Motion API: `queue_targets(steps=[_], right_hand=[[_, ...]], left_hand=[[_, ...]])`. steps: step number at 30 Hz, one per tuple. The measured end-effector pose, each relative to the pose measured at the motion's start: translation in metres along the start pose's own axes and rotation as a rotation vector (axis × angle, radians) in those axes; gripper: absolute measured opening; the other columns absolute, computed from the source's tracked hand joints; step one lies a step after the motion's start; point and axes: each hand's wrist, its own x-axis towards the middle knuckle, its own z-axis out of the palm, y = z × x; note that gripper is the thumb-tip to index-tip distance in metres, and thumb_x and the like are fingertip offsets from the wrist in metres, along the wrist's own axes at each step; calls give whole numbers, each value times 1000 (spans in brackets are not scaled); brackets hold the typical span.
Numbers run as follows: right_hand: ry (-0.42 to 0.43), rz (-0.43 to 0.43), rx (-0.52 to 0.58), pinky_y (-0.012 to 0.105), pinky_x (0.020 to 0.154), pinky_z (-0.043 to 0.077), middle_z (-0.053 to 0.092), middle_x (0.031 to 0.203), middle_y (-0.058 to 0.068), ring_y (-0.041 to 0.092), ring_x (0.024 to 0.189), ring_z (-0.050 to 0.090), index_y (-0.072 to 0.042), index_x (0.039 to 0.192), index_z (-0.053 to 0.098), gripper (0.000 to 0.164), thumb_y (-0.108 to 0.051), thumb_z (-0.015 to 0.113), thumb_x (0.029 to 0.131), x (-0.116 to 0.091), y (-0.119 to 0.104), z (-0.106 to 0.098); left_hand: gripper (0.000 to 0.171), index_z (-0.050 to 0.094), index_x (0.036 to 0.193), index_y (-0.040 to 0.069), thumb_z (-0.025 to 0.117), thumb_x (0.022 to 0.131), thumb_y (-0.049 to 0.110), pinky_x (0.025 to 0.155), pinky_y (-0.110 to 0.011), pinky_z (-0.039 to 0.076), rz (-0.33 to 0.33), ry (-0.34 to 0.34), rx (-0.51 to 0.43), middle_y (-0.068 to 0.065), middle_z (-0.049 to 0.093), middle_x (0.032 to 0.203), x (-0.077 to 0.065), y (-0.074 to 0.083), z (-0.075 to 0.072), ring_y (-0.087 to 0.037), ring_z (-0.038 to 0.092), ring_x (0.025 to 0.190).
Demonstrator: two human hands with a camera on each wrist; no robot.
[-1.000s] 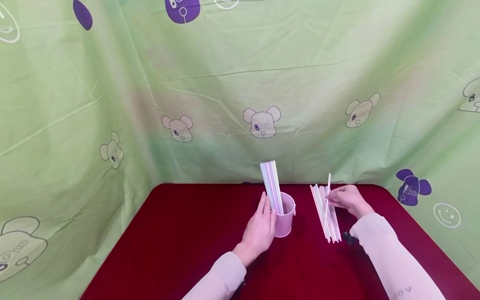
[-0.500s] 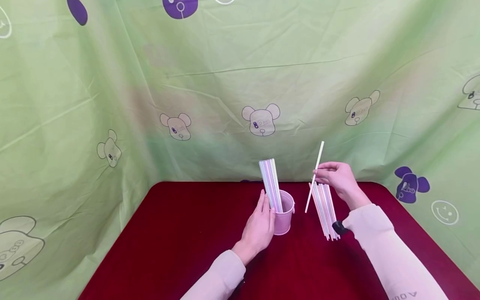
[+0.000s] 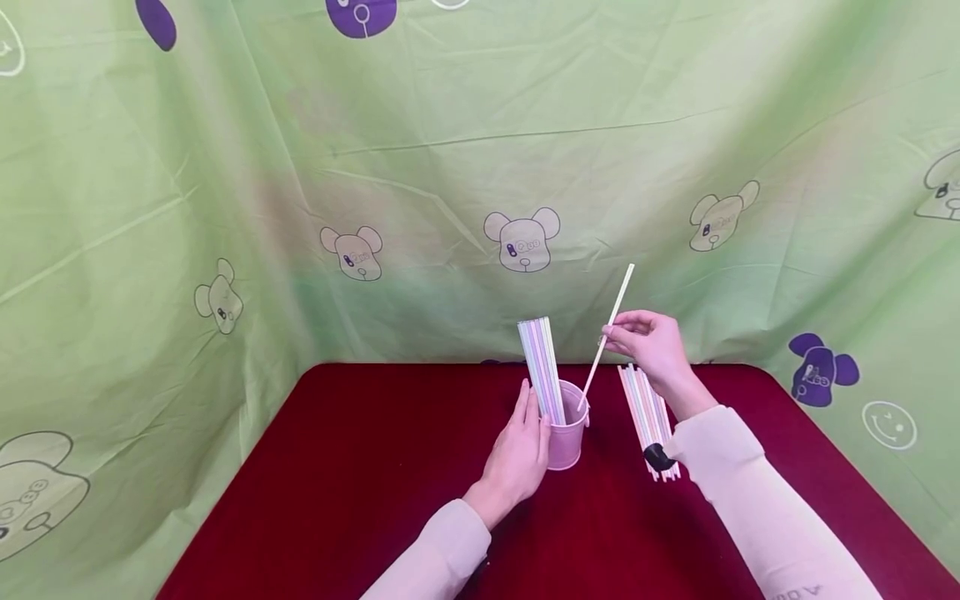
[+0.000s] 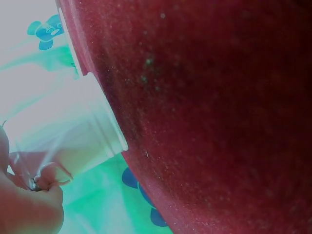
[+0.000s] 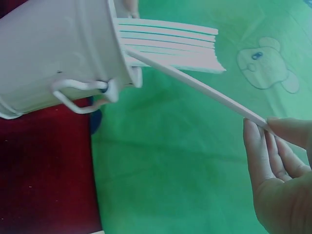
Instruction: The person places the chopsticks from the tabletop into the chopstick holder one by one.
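Note:
A small pink bucket (image 3: 566,450) with side handles stands upright on the table, a bundle of pastel straws (image 3: 540,362) leaning against its left rim. My left hand (image 3: 517,454) holds the bucket from its left side, fingers along the far side and thumb at the front. In my right hand (image 3: 651,348), thumb and fingertips pinch one pale straw (image 3: 621,297) near its upper middle. The straw slants down to the left, its lower end within the bucket's mouth; the right wrist view shows that straw (image 5: 204,90) crossing the rim. More straws (image 3: 636,400) lie on the table under the right wrist.
A dark red cloth covers the table (image 3: 360,467). Behind and at the sides hangs a green curtain (image 3: 420,167) printed with bear faces, close to the table's back edge. A black wrist device (image 3: 658,457) at the right cuff overlaps the loose straws.
My right hand has lifted one straw from the loose pile and carried it left, bringing its lower end into the bucket's mouth. The left hand stays at the bucket.

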Motion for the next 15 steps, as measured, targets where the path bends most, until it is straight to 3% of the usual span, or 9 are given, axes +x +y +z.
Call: queue_targets(steps=[5,11,15], right_hand=[[-29,-32,-111,34,69,56,67,82,14,20,70,69,20,105,51,33,3,67,83,-1,13,5],[-97,-59,-199,42,73,54,60,95,36,23,74,69,16,104,54,27,3,66,84,-3,27,13],[-121,-48,-231,40,71,55,57,97,41,26,75,69,17,103,55,27,3,67,83,-4,37,20]], left_hand=[[55,22,149,3,26,103,33,101,-31,39,-7,-8,-4,-8,9,157,0,-1,1,-20,38,132],[56,22,149,3,24,103,35,100,-32,41,-7,-7,-18,-9,10,157,-1,0,0,-21,41,130],[57,21,149,4,22,103,37,100,-32,41,-9,-8,-24,-7,9,157,0,0,0,-21,43,128]])
